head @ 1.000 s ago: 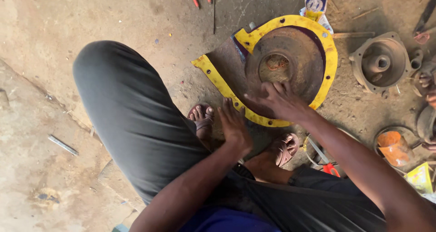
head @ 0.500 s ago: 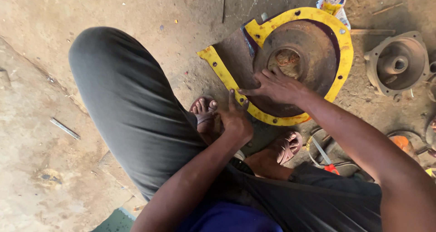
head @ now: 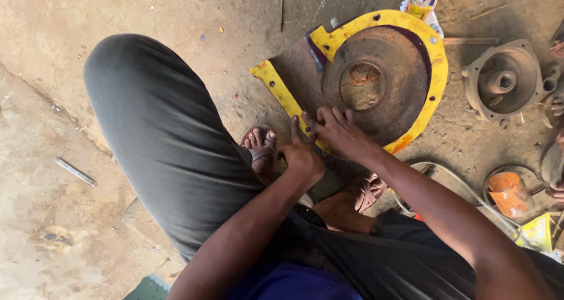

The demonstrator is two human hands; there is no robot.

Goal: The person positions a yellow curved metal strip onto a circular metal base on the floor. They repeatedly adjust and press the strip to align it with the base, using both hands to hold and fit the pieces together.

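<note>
Head view: both hands meet at the near rim of a rusty disc [head: 376, 88] lying in a yellow ring [head: 437, 59] on the floor. Right hand [head: 341, 132] rests fingers spread on the disc; left hand [head: 302, 153] points one finger, gripping nothing.

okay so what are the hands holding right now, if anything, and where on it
Neither hand clearly grips anything. The right hand lies flat on the near edge of the rusty metal disc; the left hand rests beside it, finger on the yellow gasket.

Left hand [head: 301, 154] loosely curled, index finger pointing forward; right hand [head: 339, 132] flat, fingers spread; forearms converge.
</note>
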